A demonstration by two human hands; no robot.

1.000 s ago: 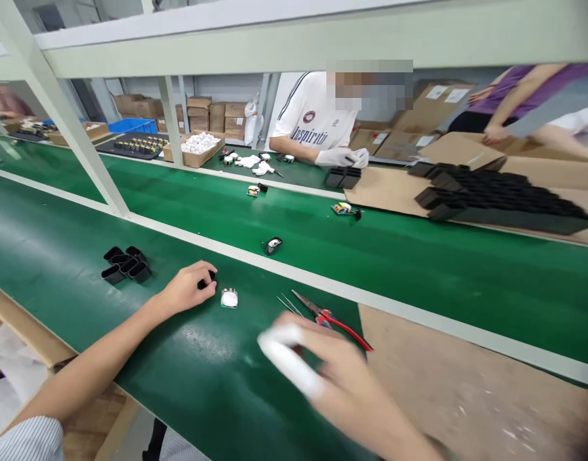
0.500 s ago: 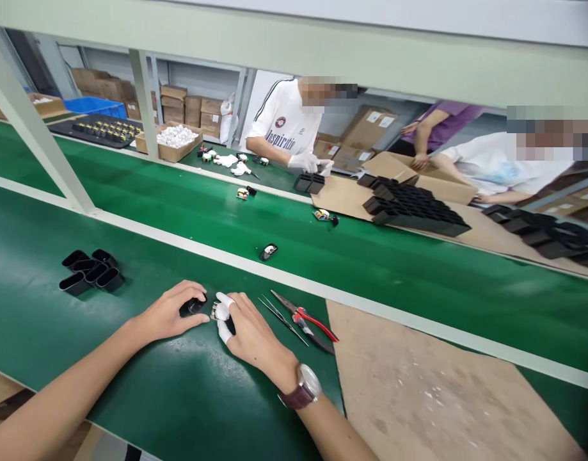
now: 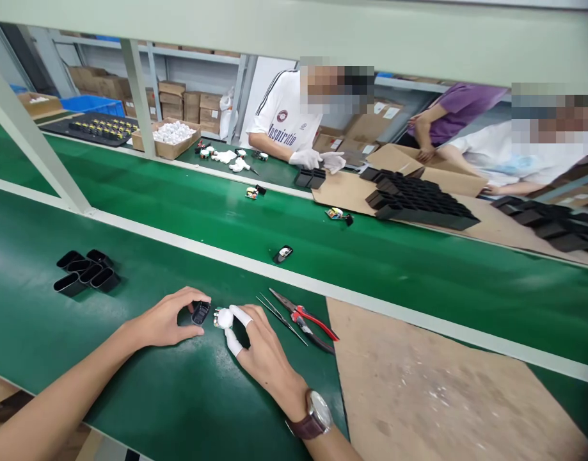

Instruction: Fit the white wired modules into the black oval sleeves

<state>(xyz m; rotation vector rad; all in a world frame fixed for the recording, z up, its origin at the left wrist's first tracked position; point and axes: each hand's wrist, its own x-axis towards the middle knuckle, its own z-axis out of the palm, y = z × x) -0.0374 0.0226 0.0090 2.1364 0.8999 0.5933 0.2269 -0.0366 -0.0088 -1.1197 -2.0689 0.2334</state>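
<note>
Two at once, pinches black housing between thumb and fingers of left hand and white-topped circuit board between covered fingertips of right hand, just apart, nearer far edge of desk; appears at lining-up step, next seemingly calls for square alignment.

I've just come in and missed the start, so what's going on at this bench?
A person is working with small parts. The left grip holds a black case, while the right grip, with white covers on two fingertips, pinches a white-topped part close by. Case and part are apart. Tweezers and red-handled pliers lie on the right, and more black cases are grouped on the left. Across the way, a co-worker in white gloves has their hands at other black cases.
</note>
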